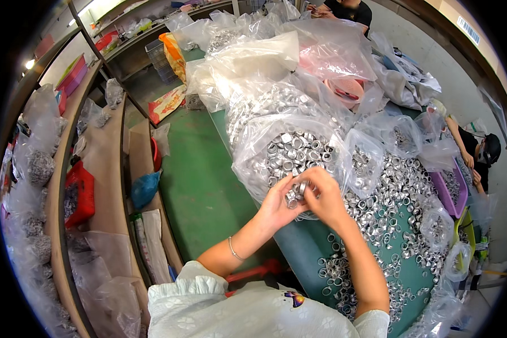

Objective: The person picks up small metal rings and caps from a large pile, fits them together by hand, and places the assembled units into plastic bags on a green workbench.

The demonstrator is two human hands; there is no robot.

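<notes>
Silver metal rings (294, 197): small cluster held between both hands, mid-scene, over the near edge of an opened clear bag (246, 158). Left to right from here.

Left: shelves (98, 155) of clear bags; plastic blurs the contents, outermost ones bent and lost at the dark rim. Red basket (84, 194), grey contents hard to make out. Blue bag (145, 188), contents hidden. Then green floor (200, 169); at its far end a red-and-yellow printed sack (166, 104), print not legible.

Centre: left hand (275, 205) palm up, grip cupped around the cluster. Right hand (328, 200), grip closed on it from the right; fingers hide some rings, count uncertain. More rings fill the bag.

Right: loose rings across the green counter (304, 239), partly covered by the right forearm. Far, pink basin (336, 90), partly hidden by plastic; one person (355, 12) cut off at the top edge. Purple basket (446, 197) nearer. Upper right, white barcode label (468, 30), too small to read.
</notes>
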